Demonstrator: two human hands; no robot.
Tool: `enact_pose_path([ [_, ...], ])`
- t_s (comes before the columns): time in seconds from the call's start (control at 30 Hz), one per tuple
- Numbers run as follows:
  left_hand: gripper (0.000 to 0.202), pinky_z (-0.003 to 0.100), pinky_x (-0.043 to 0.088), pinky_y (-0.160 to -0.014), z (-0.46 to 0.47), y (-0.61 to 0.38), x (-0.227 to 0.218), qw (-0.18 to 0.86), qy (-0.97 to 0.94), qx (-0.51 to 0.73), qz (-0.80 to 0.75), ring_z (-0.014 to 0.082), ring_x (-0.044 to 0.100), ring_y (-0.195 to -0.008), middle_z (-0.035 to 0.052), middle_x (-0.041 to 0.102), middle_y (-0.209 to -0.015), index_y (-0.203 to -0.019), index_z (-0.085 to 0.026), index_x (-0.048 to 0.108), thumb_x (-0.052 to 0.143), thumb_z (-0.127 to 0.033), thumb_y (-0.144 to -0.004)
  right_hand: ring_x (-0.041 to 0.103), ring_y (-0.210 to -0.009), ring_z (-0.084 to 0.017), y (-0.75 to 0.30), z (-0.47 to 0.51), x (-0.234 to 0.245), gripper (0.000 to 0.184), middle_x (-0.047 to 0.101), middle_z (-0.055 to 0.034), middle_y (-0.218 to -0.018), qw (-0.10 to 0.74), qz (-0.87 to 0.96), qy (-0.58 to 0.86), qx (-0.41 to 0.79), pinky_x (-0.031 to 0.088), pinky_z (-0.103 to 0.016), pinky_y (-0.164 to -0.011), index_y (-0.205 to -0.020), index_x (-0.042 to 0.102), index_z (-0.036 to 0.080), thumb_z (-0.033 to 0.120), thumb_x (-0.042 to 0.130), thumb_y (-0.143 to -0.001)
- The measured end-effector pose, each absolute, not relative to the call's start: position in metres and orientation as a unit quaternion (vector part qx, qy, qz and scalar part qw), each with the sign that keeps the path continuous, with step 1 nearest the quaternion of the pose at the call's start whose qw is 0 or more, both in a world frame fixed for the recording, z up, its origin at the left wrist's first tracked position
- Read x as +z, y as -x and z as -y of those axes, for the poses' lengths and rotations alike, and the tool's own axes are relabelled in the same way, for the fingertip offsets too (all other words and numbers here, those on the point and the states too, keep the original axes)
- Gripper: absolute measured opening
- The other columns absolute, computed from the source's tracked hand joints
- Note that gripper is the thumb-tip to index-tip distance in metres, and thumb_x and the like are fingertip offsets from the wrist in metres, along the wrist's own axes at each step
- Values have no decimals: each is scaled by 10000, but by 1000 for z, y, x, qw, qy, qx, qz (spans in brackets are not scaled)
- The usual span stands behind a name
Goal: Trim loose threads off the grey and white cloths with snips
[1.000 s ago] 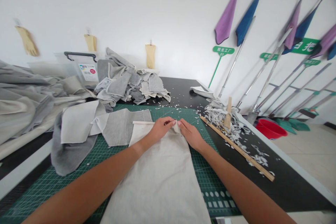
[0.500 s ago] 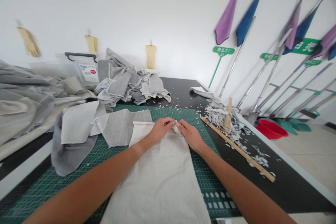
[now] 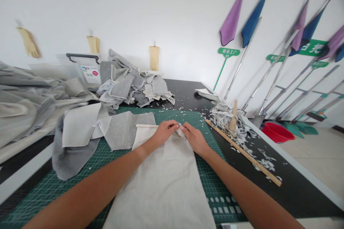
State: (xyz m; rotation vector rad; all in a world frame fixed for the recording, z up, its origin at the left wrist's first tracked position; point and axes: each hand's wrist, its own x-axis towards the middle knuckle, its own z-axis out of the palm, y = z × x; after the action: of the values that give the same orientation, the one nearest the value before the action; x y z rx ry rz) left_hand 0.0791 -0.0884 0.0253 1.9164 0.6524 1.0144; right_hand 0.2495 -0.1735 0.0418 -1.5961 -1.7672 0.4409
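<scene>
A long off-white cloth (image 3: 163,182) lies over the green cutting mat (image 3: 215,143) and runs toward me. My left hand (image 3: 164,131) pinches the far edge of this cloth near its right corner. Close beside it, my right hand (image 3: 195,136) has the same edge between thumb and fingers. The fingertips of both hands nearly meet, and the bit of cloth between them is bunched and slightly raised. A narrow folded strip shows along the far edge to the left. Grey cloth pieces (image 3: 120,130) lie left of my left hand.
Heaps of grey cloth (image 3: 129,82) stand at the back, with a larger pile (image 3: 27,103) at the left. A clear plastic box (image 3: 87,68) stands between them. To the right are a wooden ruler (image 3: 244,154) and a heap of cloth scraps (image 3: 225,114). A red basin (image 3: 278,131) sits beyond the table.
</scene>
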Motion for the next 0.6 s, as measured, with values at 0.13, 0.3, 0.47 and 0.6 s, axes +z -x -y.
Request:
enact_pose_path([
  [0.13, 245, 263, 449, -771, 87, -79, 25, 427, -764, 406, -262, 177, 609, -820, 29, 698, -849, -856, -166, 696, 558, -364, -897, 532, -660, -158, -249, 173, 41, 383, 535, 47, -694, 356, 682, 617, 163, 319, -242, -612, -843, 485, 250, 556, 335, -1018],
  [0.3, 272, 270, 455, -760, 87, -78, 25, 436, -761, 398, -267, 178, 610, -800, 27, 696, -832, -839, -168, 694, 564, -399, -897, 521, -646, -159, -248, 172, 39, 384, 536, 45, -690, 361, 686, 612, 161, 317, -247, -605, -815, 459, 245, 540, 326, -1022],
  [0.47, 292, 277, 464, -774, 88, -79, 26, 440, -759, 398, -267, 183, 619, -814, 28, 707, -839, -852, -172, 710, 569, -424, -895, 483, -629, -155, -246, 172, 39, 405, 496, 39, -668, 382, 677, 607, 165, 329, -250, -594, -760, 415, 237, 538, 327, -1017],
  [0.6, 299, 278, 466, -773, 88, -79, 26, 438, -758, 398, -274, 187, 621, -823, 31, 710, -854, -866, -174, 714, 562, -430, -897, 467, -631, -155, -247, 170, 40, 426, 485, 30, -656, 414, 653, 605, 190, 350, -255, -598, -738, 428, 232, 554, 341, -1002],
])
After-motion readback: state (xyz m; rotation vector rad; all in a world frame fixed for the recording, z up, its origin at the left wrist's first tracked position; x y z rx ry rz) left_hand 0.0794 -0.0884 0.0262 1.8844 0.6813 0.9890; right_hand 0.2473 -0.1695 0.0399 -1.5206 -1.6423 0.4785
